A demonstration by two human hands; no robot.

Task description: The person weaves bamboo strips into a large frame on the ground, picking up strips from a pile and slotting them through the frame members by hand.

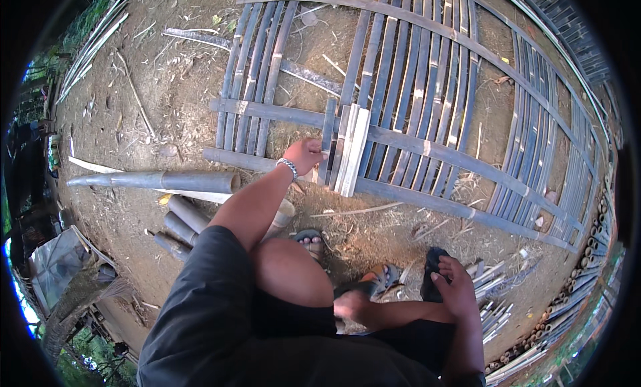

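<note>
A long frame of dark bamboo slats and rails (427,147) lies on the ground in front of me. My left hand (305,157), with a bracelet at the wrist, is closed on the edge of a short dark bamboo slat (327,137) standing across the two near rails. Right beside that slat, several short pale bamboo strips (352,150) lie side by side over the same rails. My right hand (455,287) hangs by my lower leg, fingers loosely bent and apart, with nothing visible in it. Next to its fingertips is a black object (433,273) whose kind I cannot make out.
A thick bamboo pole (160,181) and several short bamboo lengths (183,217) lie to the left. Loose split strips (491,307) are at the right, near a row of stacked bamboo poles (587,273). My sandalled feet (380,278) are below the near rail.
</note>
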